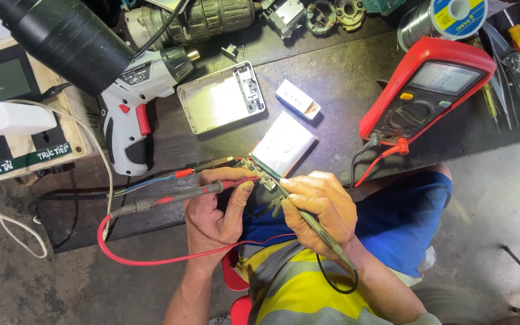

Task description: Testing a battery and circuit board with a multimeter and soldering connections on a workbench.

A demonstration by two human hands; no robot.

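2 probes, 1 per hand. Left hand pinched on red probe; right hand clamped on black probe. Tips meet circuit board just ahead of fingers, w/ silver battery pack attached beyond. Empty case shell further out, red multimeter off right hand, cordless screwdriver off left.

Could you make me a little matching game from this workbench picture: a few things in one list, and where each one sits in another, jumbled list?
Things:
1. red probe
2. multimeter
3. cordless screwdriver
4. solder spool

Places:
A. lying left of the open silver case
B. at the top edge, above the meter
C. in the left hand
D. at the right of the bench, screen up

Pairs: 1-C, 2-D, 3-A, 4-B
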